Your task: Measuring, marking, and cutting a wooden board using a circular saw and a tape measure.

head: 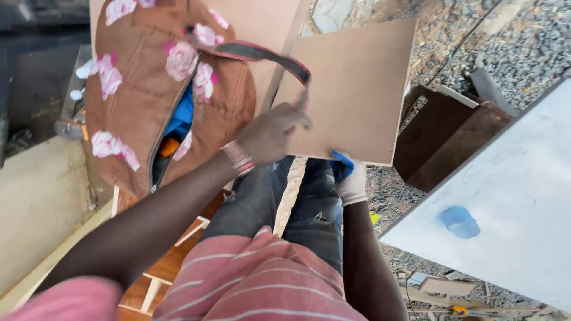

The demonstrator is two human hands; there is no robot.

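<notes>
My left hand, bare with a beaded bracelet at the wrist, grips the grey-and-pink strap of a brown bag with pink flower print. The bag's zip gapes open, showing blue and orange things inside. My right hand, in a white glove with blue fingertips, holds the lower edge of a flat brown board. The board stands tilted above my knees, just right of the strap.
A second pale board lies behind the bag. A white panel with a blue spot fills the right side. Dark wooden blocks sit on gravel ground. A wooden frame is under my legs, a pale wall at left.
</notes>
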